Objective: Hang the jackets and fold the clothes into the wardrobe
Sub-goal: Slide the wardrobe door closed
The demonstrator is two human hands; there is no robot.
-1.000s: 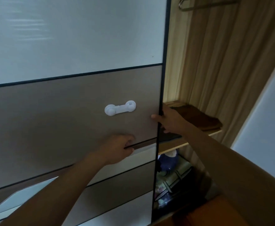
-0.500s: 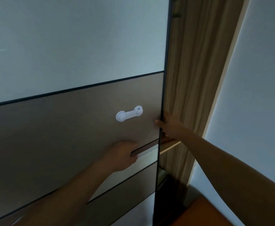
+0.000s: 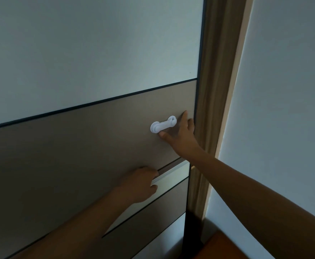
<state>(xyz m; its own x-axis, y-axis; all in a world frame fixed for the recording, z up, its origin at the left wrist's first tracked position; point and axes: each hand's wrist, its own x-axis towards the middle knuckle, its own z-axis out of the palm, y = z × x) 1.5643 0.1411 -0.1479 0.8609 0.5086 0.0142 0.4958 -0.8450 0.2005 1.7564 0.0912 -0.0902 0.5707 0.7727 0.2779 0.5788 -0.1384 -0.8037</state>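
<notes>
Fingers [image 3: 185, 116] of right hand [image 3: 180, 134] spread flat, centre right, on matte brown-and-white panelled wardrobe door [image 3: 78, 146] beside white dumbbell-shaped plastic latch [image 3: 163, 124]; left hand [image 3: 139, 184] grips silver metal groove handle [image 3: 173, 170].

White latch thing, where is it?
Head view: the white latch is on the wardrobe door's brown panel, near its right edge, beside the right hand.

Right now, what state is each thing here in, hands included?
Wardrobe door, nearly shut; narrow wooden strip shows beside it.
White latch, on the door; fastened or not, cannot tell.
Left hand, grips the handle.
Right hand, flat on door, thumb just under latch.
</notes>
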